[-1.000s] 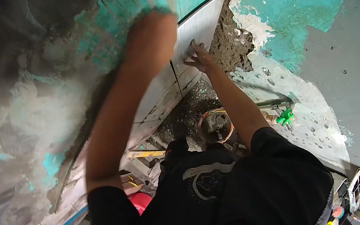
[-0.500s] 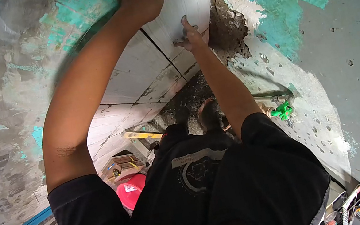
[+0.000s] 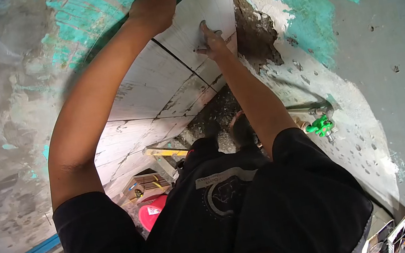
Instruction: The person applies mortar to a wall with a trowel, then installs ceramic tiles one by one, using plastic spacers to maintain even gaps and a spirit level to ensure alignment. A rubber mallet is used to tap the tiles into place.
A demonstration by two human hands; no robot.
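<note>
Barely anything has shifted: we're on the rough wall (image 3: 23, 113), grey mortar and flaking teal paint. Smooth pale rectangular tile (image 3: 214, 1) sits high up, left hand (image 3: 154, 8) balled against its edge, right hand (image 3: 210, 42) spread flat. Red bucket (image 3: 152, 212) below, contents hidden.

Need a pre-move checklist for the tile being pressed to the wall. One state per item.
1. Both hands on tile: left hand closed at its upper left edge, right hand flat on its face. Ok.
2. Joint to lower tile: shows as a dark, even-looking line. Ok.
3. Tile face flush with lower tile: cannot tell from this angle.
4. Mortar behind the tile: hidden. Cannot tell. Bare mortar shows to its right.
5. Level on the tile: not ok, it lies lower down, in neither hand.
</note>
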